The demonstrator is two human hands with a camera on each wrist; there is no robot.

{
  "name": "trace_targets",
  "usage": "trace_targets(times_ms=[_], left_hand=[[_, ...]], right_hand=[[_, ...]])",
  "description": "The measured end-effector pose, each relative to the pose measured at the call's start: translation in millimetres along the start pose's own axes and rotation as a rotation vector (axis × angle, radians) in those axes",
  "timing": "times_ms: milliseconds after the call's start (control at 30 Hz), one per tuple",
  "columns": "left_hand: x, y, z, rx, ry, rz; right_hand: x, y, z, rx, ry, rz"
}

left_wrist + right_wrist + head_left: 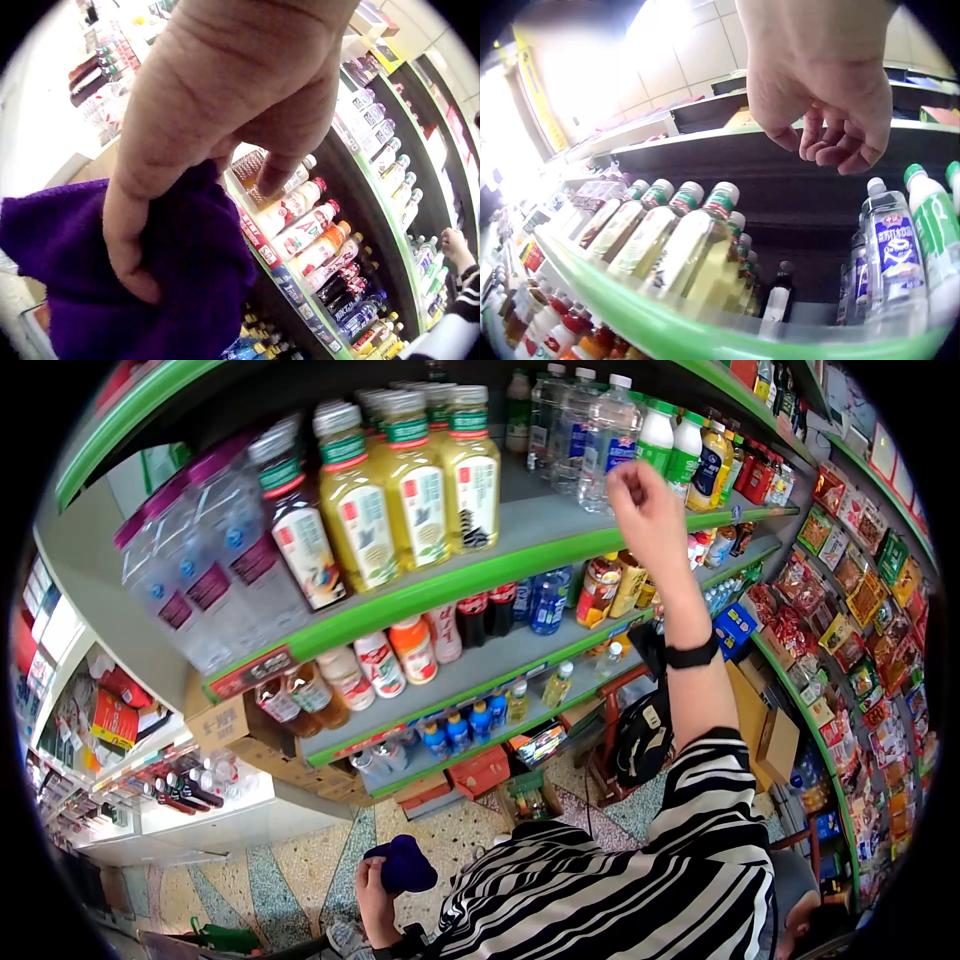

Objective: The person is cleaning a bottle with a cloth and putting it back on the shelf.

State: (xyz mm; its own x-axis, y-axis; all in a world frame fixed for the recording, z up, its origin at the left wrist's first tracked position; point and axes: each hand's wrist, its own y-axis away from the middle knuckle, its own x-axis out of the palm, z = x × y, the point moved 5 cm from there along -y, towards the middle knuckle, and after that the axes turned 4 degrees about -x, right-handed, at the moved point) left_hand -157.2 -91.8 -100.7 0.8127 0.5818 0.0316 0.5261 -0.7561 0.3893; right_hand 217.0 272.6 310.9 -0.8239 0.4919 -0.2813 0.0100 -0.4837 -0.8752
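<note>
A purple cloth (407, 864) hangs from my left hand (376, 901), low in the head view. The left wrist view shows the left hand (217, 97) gripping the cloth (180, 270), with the thumb or a finger lying over its folds. My right hand (647, 510) is raised at the upper shelf, in front of clear water bottles (608, 440). In the right wrist view the right hand (821, 90) has its fingers curled inward and holds nothing. It is above the shelf, apart from the labelled clear bottle (895, 255) and the yellow juice bottles (697, 247).
Green-edged shelves (420, 585) carry rows of drinks. Large purple-capped bottles (215, 550) stand at the left end. Hanging snack packets (865, 605) line the right side. A cardboard box (225, 725) is below the left shelf end, and a black bag (642, 735) stands beyond the striped shirt.
</note>
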Motion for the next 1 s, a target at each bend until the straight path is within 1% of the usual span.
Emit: trace_targets(times_ms=[67, 100, 167, 200, 267, 300, 367, 400, 433, 500, 533, 567, 600, 667, 700, 733, 800, 867, 933, 967, 1000], left_hand=[[28, -3, 2, 0.043, -0.035, -0.001], [42, -6, 3, 0.055, -0.028, -0.008], [65, -3, -7, 0.006, 0.04, -0.028], [76, -1, -12, -0.018, 0.075, -0.039], [86, 4, -19, -0.118, 0.143, -0.039], [87, 6, -20, -0.103, 0.15, -0.044], [89, 3, -19, -0.071, 0.165, -0.047], [90, 2, -18, -0.082, 0.167, -0.043], [87, 4, -16, -0.097, 0.167, -0.041], [83, 2, -10, -0.1, 0.161, -0.045], [81, 4, -9, -0.106, 0.154, -0.049], [79, 5, -7, -0.113, 0.149, -0.05], [79, 6, -7, -0.12, 0.144, -0.05], [82, 15, -14, 0.055, 0.014, -0.068], [82, 20, -17, 0.051, 0.002, -0.07], [81, 25, -20, 0.046, -0.01, -0.072], [78, 28, -20, -0.132, 0.088, -0.058], [67, 26, -6, -0.184, 0.123, -0.059], [58, 24, 2, -0.191, 0.149, -0.059], [58, 30, -7, -0.181, 0.143, -0.105], [53, 28, 1, -0.158, 0.207, -0.075]], right_hand=[[-6, -36, -19, -0.101, 0.056, -0.058], [-5, -55, -23, -0.229, 0.121, -0.107], [-2, -84, -29, -0.476, 0.249, -0.21], [0, -97, -26, -0.516, 0.359, -0.236], [1, -118, -18, -0.576, 0.58, -0.285], [3, -132, -27, -0.495, 0.643, -0.268], [9, -151, -38, -0.44, 0.794, -0.201], [12, -161, -43, -0.413, 0.87, -0.166], [17, -169, -57, -0.369, 0.955, -0.071], [28, -183, -92, -0.313, 0.912, 0.037], [30, -184, -98, -0.286, 0.891, 0.09], [29, -186, -100, -0.302, 0.849, 0.121], [23, -186, -97, -0.311, 0.796, 0.102], [13, -181, -91, -0.327, 0.693, 0.071], [4, -178, -82, -0.205, 0.623, 0.145], [-1, -172, -75, -0.216, 0.628, 0.129], [-14, -162, -63, -0.25, 0.637, 0.095], [-42, -141, -38, -0.307, 0.595, -0.067], [-65, -106, 9, -0.394, 0.408, -0.166], [-77, -92, 26, -0.426, 0.328, -0.166], [-84, -74, 48, -0.397, 0.338, -0.183]])
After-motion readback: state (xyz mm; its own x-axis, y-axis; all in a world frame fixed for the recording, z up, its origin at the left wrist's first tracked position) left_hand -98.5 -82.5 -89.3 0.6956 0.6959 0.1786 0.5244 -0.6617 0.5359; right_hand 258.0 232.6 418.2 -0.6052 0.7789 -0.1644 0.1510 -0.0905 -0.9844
